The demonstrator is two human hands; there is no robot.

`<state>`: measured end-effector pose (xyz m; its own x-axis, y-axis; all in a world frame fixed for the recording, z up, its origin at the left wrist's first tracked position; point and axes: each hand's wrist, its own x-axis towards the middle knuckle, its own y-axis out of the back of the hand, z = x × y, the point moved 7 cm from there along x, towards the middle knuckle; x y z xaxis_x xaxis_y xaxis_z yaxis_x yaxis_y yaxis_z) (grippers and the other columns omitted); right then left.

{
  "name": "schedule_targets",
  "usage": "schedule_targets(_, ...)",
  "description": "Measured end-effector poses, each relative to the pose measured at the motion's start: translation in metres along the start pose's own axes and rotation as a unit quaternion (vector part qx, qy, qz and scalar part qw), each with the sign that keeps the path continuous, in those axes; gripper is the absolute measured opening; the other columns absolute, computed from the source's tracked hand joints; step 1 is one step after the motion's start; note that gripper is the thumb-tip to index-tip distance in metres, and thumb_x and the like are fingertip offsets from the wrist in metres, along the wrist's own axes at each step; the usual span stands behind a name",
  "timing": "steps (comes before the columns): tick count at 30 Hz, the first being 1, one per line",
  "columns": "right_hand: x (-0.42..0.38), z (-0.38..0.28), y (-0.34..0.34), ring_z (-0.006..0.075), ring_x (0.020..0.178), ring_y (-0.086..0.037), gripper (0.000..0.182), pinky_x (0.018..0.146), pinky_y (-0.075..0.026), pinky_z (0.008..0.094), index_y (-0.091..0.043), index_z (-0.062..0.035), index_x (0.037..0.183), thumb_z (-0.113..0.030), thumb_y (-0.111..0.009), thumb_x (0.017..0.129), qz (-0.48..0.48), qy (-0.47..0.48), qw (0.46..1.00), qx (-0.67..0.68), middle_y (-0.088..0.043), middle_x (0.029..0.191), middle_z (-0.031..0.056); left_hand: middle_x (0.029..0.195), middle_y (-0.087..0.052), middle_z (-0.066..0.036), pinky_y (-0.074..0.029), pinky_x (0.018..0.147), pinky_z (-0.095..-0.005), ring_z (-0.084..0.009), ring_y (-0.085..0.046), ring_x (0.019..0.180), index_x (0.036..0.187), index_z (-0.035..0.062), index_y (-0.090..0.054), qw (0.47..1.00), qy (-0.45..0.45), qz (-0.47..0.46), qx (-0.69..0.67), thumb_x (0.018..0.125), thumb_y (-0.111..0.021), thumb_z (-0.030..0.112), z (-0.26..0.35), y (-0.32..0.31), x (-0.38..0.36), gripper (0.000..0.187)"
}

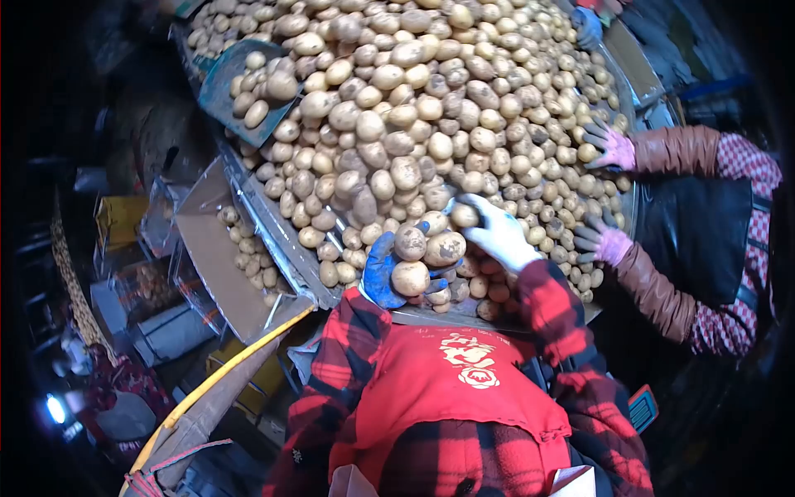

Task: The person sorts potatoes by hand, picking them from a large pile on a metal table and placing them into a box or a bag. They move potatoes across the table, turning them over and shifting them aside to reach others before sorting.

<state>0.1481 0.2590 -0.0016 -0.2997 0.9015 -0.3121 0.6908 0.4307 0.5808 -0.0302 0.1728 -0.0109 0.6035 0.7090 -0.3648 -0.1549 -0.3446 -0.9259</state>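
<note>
A large heap of potatoes (464, 108) covers the sorting table in front of me. My left hand (383, 273), in a blue glove, is cupped around several potatoes (411, 278) at the table's near edge. Just to its right, my right hand (501, 232), in a white glove, has its fingers round one potato (465, 216). The two hands are close together, above the near side of the heap.
A green scoop (240, 95) with potatoes lies at the upper left. A cardboard box (219, 248) holding potatoes stands left of the table. A co-worker's gloved hands (611, 147) rest on the heap's right side. A yellow-edged strip (224, 373) runs at lower left.
</note>
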Motion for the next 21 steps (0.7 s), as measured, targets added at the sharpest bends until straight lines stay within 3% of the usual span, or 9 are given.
schedule_targets(3,-0.036,0.024,0.002,0.0247,0.116,-0.065,0.052,0.092,-0.057,0.0391,-0.053,-0.0048,0.139,-0.024,-0.069,0.094,-0.052,-0.173,0.891,0.418,-0.065,0.125,0.0119,0.15,-0.046,-0.021,-0.046,0.101,-0.0698,-0.0484,-0.056,0.125,0.153,0.0118,-0.037,1.0,-0.028,-0.007,0.003,0.097,-0.051,0.058,0.001,0.005,-0.008,0.074)
schedule_targets(5,-0.053,-0.002,-0.003,0.0225,0.115,-0.064,0.05,0.094,-0.055,0.0353,-0.051,-0.0036,0.141,-0.027,-0.064,0.099,-0.102,-0.131,0.784,0.598,-0.063,0.128,0.0112,0.149,-0.047,-0.02,-0.046,0.101,-0.0701,-0.048,-0.055,0.126,0.153,0.0109,-0.038,0.998,0.005,-0.06,-0.015,0.097,-0.052,0.057,-0.006,0.003,-0.004,0.074)
schedule_targets(7,-0.061,-0.009,-0.013,0.0255,0.119,-0.063,0.05,0.1,-0.053,0.0358,-0.047,-0.0026,0.143,-0.028,-0.06,0.101,-0.131,-0.162,0.788,0.579,-0.061,0.13,0.0121,0.147,-0.049,-0.02,-0.048,0.099,-0.0678,-0.0487,-0.053,0.129,0.15,0.0106,-0.041,0.998,0.019,-0.051,-0.011,0.096,-0.055,0.055,-0.011,0.002,-0.005,0.071)
schedule_targets(9,-0.065,-0.025,-0.004,0.0276,0.122,-0.061,0.055,0.104,-0.051,0.0367,-0.045,-0.0014,0.144,-0.031,-0.061,0.1,-0.123,-0.184,0.853,0.473,-0.06,0.131,0.0135,0.146,-0.05,-0.019,-0.051,0.098,-0.0625,-0.0464,-0.052,0.13,0.146,0.0094,-0.046,0.999,0.025,-0.042,0.015,0.095,-0.058,0.055,-0.013,0.014,-0.018,0.07)
schedule_targets(11,-0.051,-0.065,-0.007,0.0272,0.122,-0.061,0.059,0.104,-0.051,0.038,-0.046,-0.0014,0.144,-0.031,-0.065,0.097,-0.16,-0.065,0.8,0.575,-0.06,0.133,0.0134,0.142,-0.052,-0.019,-0.052,0.097,-0.0577,-0.0423,-0.054,0.127,0.141,0.0081,-0.049,0.989,0.005,-0.136,-0.056,0.095,-0.06,0.052,-0.01,-0.005,-0.056,0.065)
schedule_targets(13,-0.043,-0.086,-0.013,0.0304,0.123,-0.061,0.065,0.104,-0.051,0.0409,-0.045,-0.002,0.144,-0.033,-0.07,0.093,-0.209,-0.079,0.763,0.607,-0.058,0.138,0.0164,0.135,-0.053,-0.018,-0.052,0.095,-0.056,-0.0403,-0.056,0.122,0.139,0.0082,-0.051,0.985,-0.052,-0.161,-0.041,0.095,-0.061,0.05,-0.008,-0.012,-0.106,0.061)
schedule_targets(16,-0.026,-0.123,-0.03,0.0315,0.118,-0.062,0.076,0.094,-0.055,0.0434,-0.04,-0.0067,0.149,-0.036,-0.075,0.089,-0.257,-0.096,0.782,0.56,-0.056,0.139,0.0158,0.125,-0.056,-0.016,-0.052,0.092,-0.0534,-0.0373,-0.058,0.114,0.134,0.0083,-0.053,0.976,-0.146,-0.165,-0.004,0.095,-0.061,0.047,0.011,-0.012,-0.182,0.056)
schedule_targets(19,-0.005,-0.216,-0.078,0.0233,0.127,-0.056,0.075,0.106,-0.048,0.0378,-0.041,-0.0006,0.149,-0.035,-0.073,0.09,-0.418,-0.039,0.731,0.538,-0.055,0.14,0.0149,0.114,-0.058,-0.014,-0.052,0.088,-0.0509,-0.0343,-0.06,0.106,0.13,0.0085,-0.056,0.957,-0.249,-0.141,0.043,0.095,-0.061,0.045,0.045,-0.004,-0.255,0.051)
schedule_targets(21,0.012,-0.27,-0.126,0.0195,0.131,-0.052,0.073,0.112,-0.042,0.0338,-0.042,0.0025,0.148,-0.032,-0.072,0.091,-0.441,0.038,0.765,0.467,-0.054,0.142,0.0141,0.107,-0.06,-0.013,-0.052,0.086,-0.0492,-0.0323,-0.061,0.101,0.127,0.0086,-0.057,0.945,-0.303,-0.107,0.068,0.095,-0.061,0.043,0.079,0.013,-0.292,0.047)
